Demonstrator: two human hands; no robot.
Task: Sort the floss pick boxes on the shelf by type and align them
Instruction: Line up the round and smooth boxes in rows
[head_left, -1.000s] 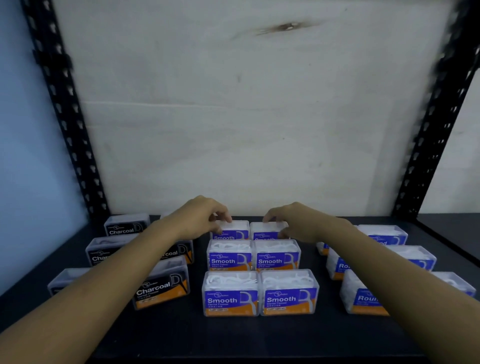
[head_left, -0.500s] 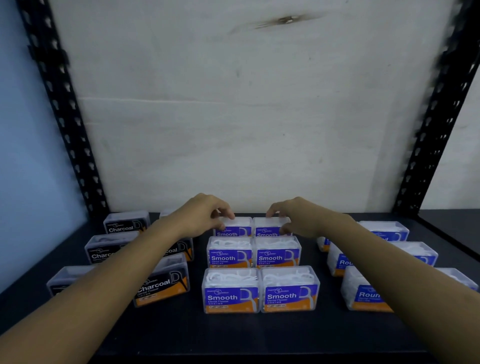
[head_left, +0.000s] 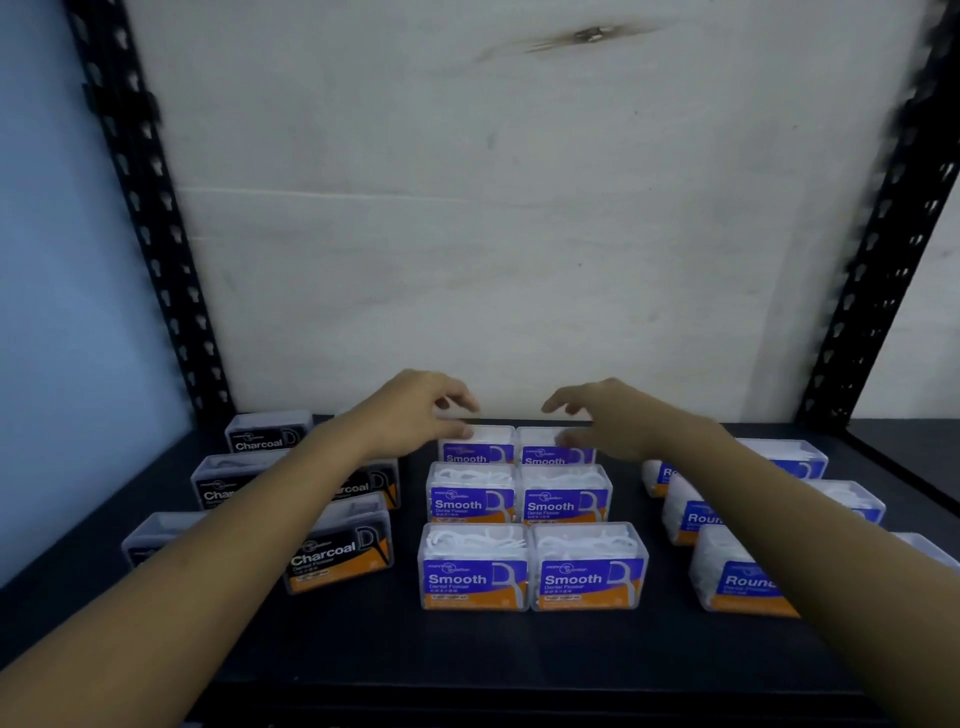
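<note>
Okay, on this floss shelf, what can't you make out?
Head view only:
1. Charcoal boxes: several labels covered by the left forearm.
2. Round boxes: labels and count hidden by the right forearm; one cut by the right edge.
3. Whether the left hand or right hand touches the back Smooth boxes: fingers blurred.

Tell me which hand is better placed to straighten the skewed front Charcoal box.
Probably the left hand: the front Charcoal box lies on its side of the shelf, by its forearm, while the right hand hovers across the Smooth boxes.

Left forearm (head_left: 223, 540) covers several Charcoal boxes (head_left: 337, 558), right forearm (head_left: 779, 499) several Round boxes (head_left: 727, 582)
</note>
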